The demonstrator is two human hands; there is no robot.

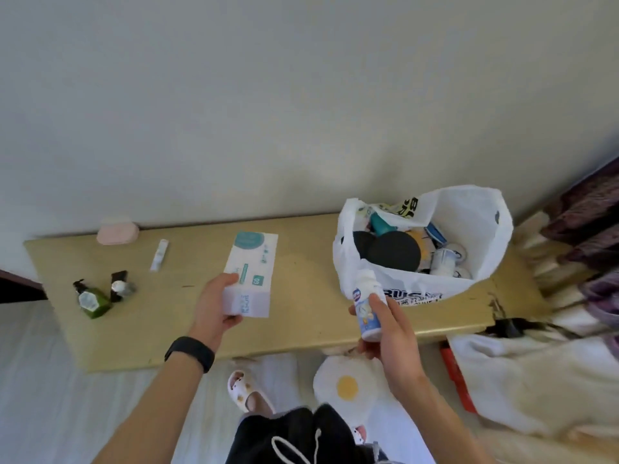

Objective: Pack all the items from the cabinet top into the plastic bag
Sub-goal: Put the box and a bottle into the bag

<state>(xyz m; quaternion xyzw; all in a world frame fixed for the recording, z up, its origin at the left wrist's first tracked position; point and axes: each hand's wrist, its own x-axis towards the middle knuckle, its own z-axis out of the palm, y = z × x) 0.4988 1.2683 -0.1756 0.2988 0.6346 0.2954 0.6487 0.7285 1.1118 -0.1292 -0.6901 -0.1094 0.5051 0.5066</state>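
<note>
Plain pale wall (301, 95) at the back, yellowish cabinet top (301, 296) in front of it, white plastic bag (469, 209) parked at the right end, mouth open and already stuffed with bits. Left to pack over by the left end: pink case (117, 231) at the back edge, small tube (159, 254) a bit inward, green pump bottle (92, 301) and a little silver-capped bottle (122, 286) near the front-left corner.

Stuff that could go sideways, just guessing: floppy bag with nothing propping the near wall, so easy to knock the rim shut or shove the whole thing toward the right edge when dropping something in. Pretty full too, so might bounce off the black round things (395, 251) on top and roll back out. Both hands busy as well, so no spare one for holding the mouth open.

Grip-wise: left hand (214, 306) clamped on the near end of a flat wipes pack (251, 266) around the middle of the top, thumb on top, fingers curled under. Lifted or resting, can't tell. Right hand (392, 333) wrapped round a small white bottle (368, 306) with a blue label, roughly upright, right at the bag's near wall by the front edge.
</note>
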